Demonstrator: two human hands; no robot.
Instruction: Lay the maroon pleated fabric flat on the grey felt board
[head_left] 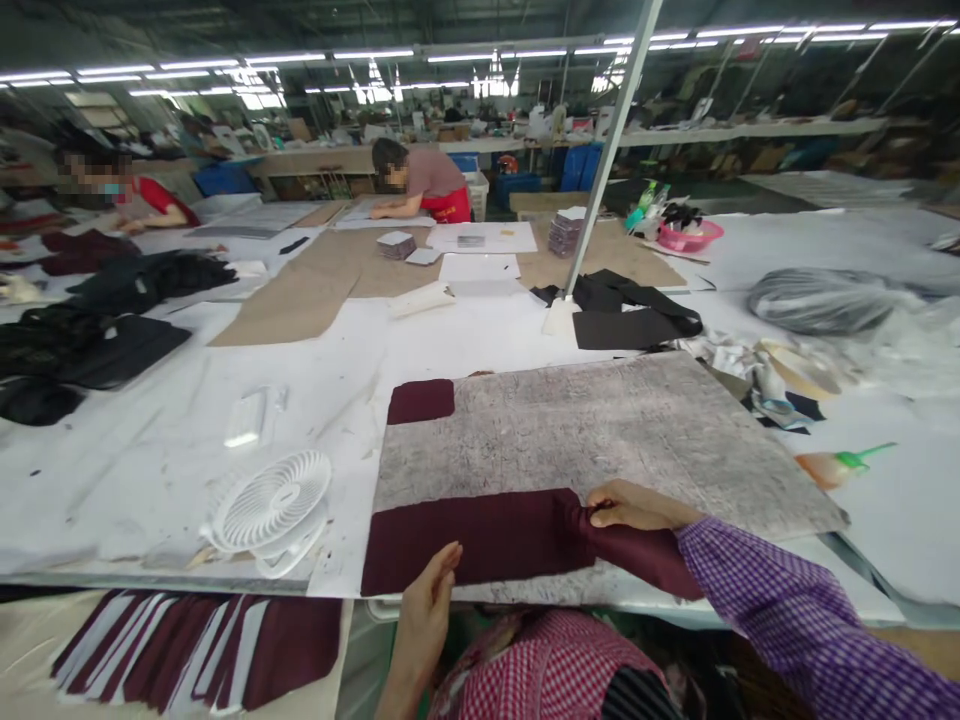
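Observation:
A long maroon fabric piece (pixel 472 540) lies along the near edge of a grey, scuffed board (pixel 600 430). My right hand (pixel 634 503) is closed on the cloth toward its right end, pinching it into gathers; the part beyond hangs slack under my wrist. By the front edge of the same piece is my left hand (pixel 429 603), fingers stretched out and holding nothing. Whether its fingertips touch the cloth, I cannot tell. A smaller maroon piece (pixel 421 400) rests flat at the board's far left corner.
Left of the board stand a white fan (pixel 274 505) and a stack of maroon and white pieces (pixel 199 650) lower down. A metal pole (pixel 611 150) rises behind the board, beside black fabric strips (pixel 637 325). Two people work at the tables beyond.

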